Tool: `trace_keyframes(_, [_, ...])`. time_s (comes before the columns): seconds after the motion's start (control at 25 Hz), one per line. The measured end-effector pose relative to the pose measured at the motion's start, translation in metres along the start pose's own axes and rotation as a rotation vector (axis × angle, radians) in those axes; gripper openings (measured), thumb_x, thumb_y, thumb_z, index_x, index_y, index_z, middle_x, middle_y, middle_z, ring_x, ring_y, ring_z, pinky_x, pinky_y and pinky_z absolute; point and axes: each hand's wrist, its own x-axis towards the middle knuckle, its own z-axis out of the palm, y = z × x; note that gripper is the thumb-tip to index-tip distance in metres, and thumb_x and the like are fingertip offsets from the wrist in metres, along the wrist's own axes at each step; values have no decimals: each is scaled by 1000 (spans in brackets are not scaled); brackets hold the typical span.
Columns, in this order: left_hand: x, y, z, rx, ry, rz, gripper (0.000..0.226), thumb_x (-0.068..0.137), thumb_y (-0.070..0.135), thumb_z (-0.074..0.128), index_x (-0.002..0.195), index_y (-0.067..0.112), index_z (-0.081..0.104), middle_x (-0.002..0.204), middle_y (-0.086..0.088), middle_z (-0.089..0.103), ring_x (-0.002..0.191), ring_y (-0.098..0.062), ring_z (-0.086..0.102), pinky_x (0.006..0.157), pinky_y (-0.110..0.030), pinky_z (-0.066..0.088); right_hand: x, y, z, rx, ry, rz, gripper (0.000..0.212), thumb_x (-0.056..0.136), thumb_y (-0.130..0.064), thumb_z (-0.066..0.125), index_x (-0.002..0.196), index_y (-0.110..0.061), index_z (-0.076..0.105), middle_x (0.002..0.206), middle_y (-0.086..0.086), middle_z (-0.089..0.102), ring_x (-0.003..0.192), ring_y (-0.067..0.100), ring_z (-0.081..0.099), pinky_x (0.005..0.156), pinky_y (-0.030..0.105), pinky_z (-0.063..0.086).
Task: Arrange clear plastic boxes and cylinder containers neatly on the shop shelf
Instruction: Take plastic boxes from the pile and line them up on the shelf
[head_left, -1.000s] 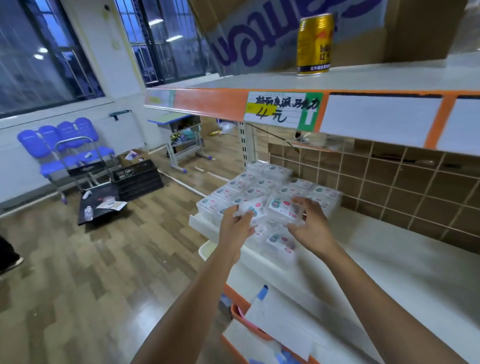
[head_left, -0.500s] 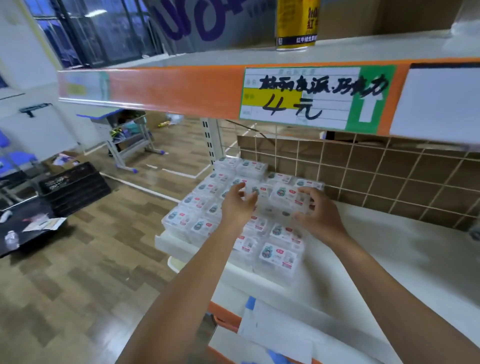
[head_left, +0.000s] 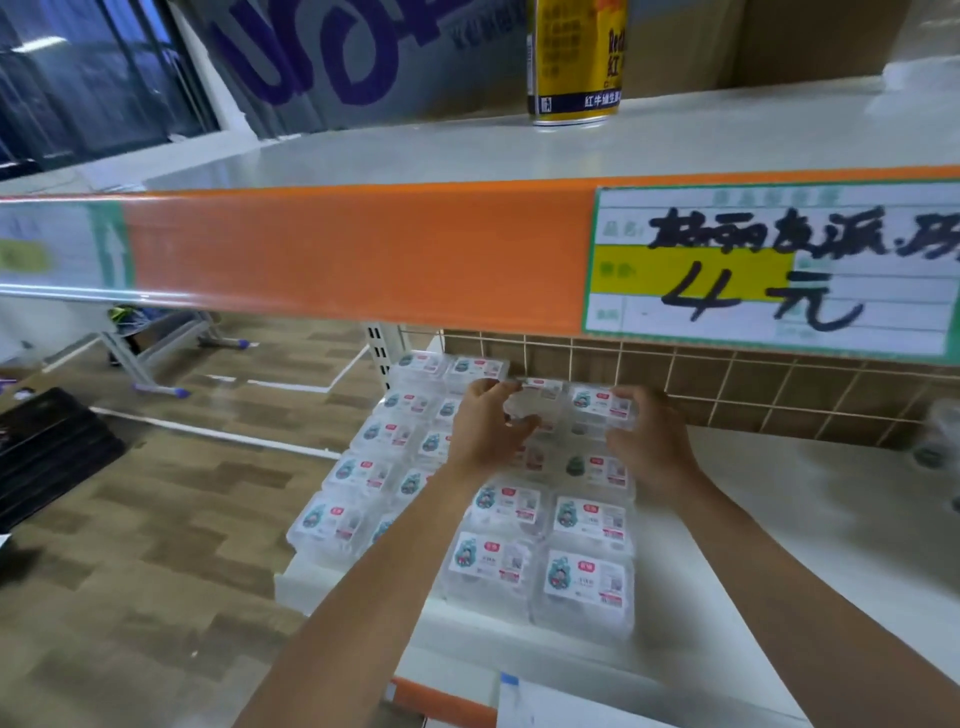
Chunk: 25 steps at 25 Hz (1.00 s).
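Hands are slightly apart: left hand (head_left: 485, 431) and right hand (head_left: 652, 449) each clamp small clear plastic boxes (head_left: 602, 404) just ahead, probably to fill the back row of white shelf (head_left: 779, 493).

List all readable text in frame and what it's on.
"4 元": handwritten on the price tag on the orange shelf edge; the handwritten line above it is cut off by the frame.
"红牛" and "Red": on the yellow can; the rest is too small.
Purple letters on the banner: cropped, unreadable.
Labels on the clear boxes: too blurred.
Left price tag: blurred.
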Motion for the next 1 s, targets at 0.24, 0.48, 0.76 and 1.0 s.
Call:
trace_keyframes(0.24, [21, -6, 3, 232, 70, 121, 43, 87, 31, 65, 128, 20, 57, 130, -4, 51, 110, -25, 55, 85, -32, 47, 14, -3, 4, -41, -13, 48, 58, 74, 5, 58, 129, -12, 50, 123, 11, 56, 106, 27, 57, 81, 27, 46])
trace_keyframes(0.48, [33, -14, 14, 417, 120, 155, 42, 89, 40, 59, 128, 24, 57, 126, 0, 56, 119, -24, 41, 92, -35, 41, 29, 6, 16, -82, -37, 42, 63, 75, 7, 52, 132, -21, 51, 129, 10, 55, 104, 28, 59, 78, 32, 53])
trace_keyframes(0.76, [44, -14, 18, 454, 101, 129, 40, 91, 42, 55, 128, 26, 54, 128, -5, 56, 120, -27, 44, 97, -37, 39, 35, 10, 21, -149, 36, 82, 31, 85, -1, 51, 115, -5, 57, 107, 13, 62, 92, 28, 61, 78, 42, 54])
trace_keyframes(1.0, [44, -9, 17, 475, 128, 126, 39, 92, 41, 55, 126, 23, 55, 127, -4, 57, 119, -28, 44, 95, -38, 38, 28, 9, 18, -123, 79, 20, 41, 86, -2, 55, 125, -13, 53, 113, 11, 64, 99, 30, 61, 83, 40, 52])
